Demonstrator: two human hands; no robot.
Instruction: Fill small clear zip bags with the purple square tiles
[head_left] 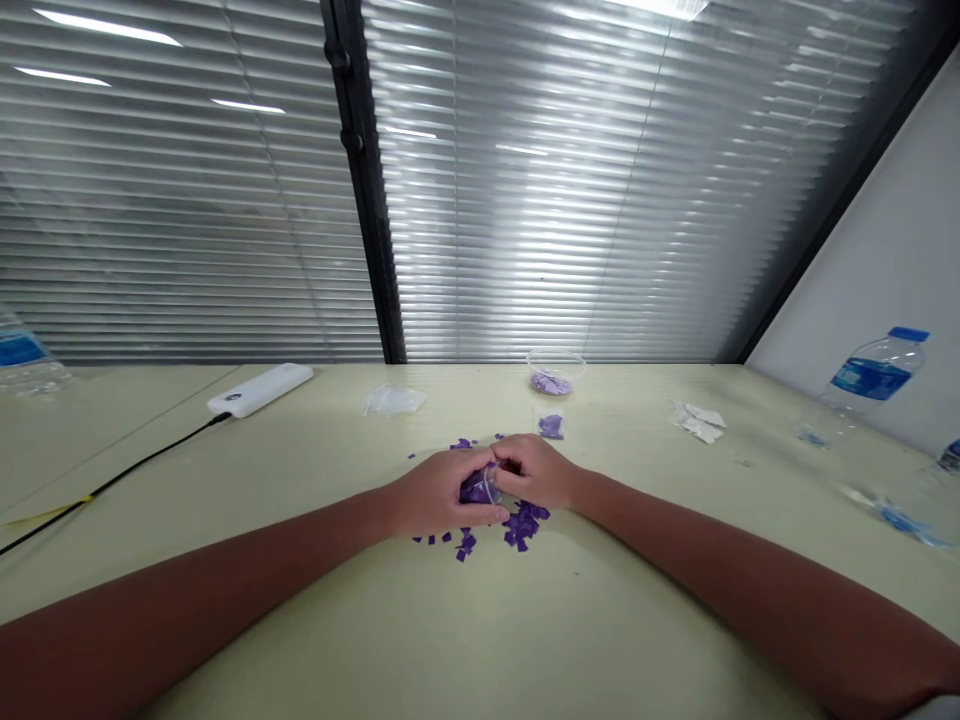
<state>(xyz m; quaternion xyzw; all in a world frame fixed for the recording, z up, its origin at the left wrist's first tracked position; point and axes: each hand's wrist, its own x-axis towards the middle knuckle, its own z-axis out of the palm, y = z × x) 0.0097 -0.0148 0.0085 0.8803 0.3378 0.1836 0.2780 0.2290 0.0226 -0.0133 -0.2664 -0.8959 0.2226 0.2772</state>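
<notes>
My left hand (pixel 448 492) is wrapped round a small clear plastic cup (pixel 491 486) that lies tipped, its mouth towards the right. Purple paper pieces show inside it. At the cup's mouth is my right hand (pixel 537 471), its fingers curled and the tips touching or very close to the rim; what they hold, if anything, is hidden. Loose purple paper pieces (pixel 524 524) lie on the table below and around both hands. Just beyond my right hand is a small clear bag (pixel 550 427) with purple bits in it.
A clear round container (pixel 553 378) of pale purple pieces stands at the back, with clear bags (pixel 395 399) to its left. A white power bank (pixel 261 390) trails a black cable. Crumpled white paper (pixel 699 421) and a water bottle (pixel 870 378) are on the right.
</notes>
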